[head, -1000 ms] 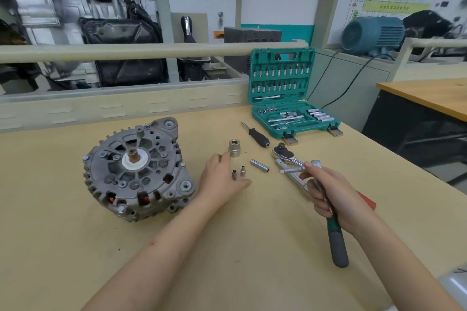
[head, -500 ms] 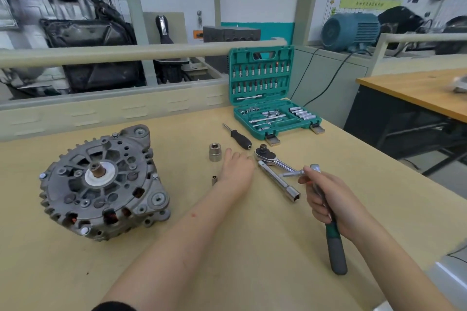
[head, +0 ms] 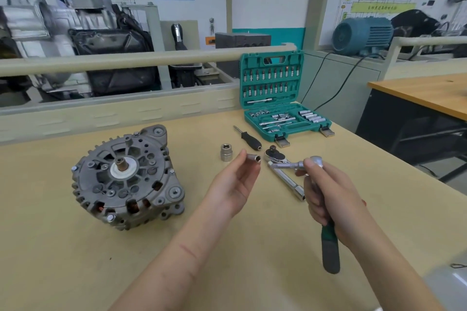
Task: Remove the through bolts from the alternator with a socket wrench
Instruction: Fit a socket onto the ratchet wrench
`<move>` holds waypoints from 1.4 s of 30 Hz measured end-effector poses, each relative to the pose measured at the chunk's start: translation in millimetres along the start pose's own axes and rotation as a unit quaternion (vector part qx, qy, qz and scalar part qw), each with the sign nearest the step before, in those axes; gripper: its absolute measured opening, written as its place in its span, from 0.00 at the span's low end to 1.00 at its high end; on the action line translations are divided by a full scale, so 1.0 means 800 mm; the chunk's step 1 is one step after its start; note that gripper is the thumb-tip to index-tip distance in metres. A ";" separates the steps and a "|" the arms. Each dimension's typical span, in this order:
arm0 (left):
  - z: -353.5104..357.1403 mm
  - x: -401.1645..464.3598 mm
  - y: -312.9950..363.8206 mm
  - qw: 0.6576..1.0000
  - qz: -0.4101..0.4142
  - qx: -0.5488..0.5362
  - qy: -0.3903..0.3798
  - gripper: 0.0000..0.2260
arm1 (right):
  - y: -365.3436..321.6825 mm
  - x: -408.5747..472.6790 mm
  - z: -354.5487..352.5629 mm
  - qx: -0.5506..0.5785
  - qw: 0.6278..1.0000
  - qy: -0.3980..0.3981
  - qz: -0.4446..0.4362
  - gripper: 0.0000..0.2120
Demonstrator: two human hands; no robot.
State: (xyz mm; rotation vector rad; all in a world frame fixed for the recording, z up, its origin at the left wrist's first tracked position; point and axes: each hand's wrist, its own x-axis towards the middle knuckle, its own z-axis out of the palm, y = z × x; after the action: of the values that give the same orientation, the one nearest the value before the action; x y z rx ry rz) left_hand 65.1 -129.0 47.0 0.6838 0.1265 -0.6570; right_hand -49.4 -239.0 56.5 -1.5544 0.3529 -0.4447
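Your left hand (head: 233, 184) pinches a small socket (head: 254, 158) at the fingertips, open end toward the ratchet wrench (head: 326, 212) — your right hand (head: 328, 199) wraps its grip around the shaft above the green handle, head up. The alternator (head: 126, 178) lies on the tabletop (head: 75, 260) to your left, apart from both hands. A larger socket (head: 226, 152), a black-handled bit driver (head: 249, 138) and a second ratchet (head: 275, 155) lie near the open green socket set case (head: 280, 98).
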 end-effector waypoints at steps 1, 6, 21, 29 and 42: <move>-0.001 -0.004 0.000 1.000 0.000 -0.003 -0.004 0.07 | -0.003 -0.002 0.005 -0.007 1.000 -0.003 -0.008 0.15; -0.004 -0.019 0.001 1.000 0.014 0.001 -0.022 0.07 | -0.013 -0.005 0.025 -0.027 0.999 -0.004 -0.027 0.17; -0.026 -0.035 -0.002 0.934 0.215 0.271 -0.092 0.10 | -0.019 0.000 0.033 -0.069 0.996 0.032 -0.038 0.13; -0.034 -0.043 -0.002 0.838 0.299 0.452 -0.061 0.16 | -0.025 0.010 0.029 -0.124 0.992 -0.011 -0.022 0.15; -0.036 -0.056 -0.001 0.859 0.244 0.449 -0.040 0.23 | -0.026 0.020 0.035 -0.209 0.974 -0.076 -0.040 0.15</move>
State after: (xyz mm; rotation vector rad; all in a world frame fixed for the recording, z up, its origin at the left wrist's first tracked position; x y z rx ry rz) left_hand 32.3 -88.1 38.5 1.5251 -0.4579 -0.2136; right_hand -22.6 -221.8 77.9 -2.0062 0.2766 -0.3232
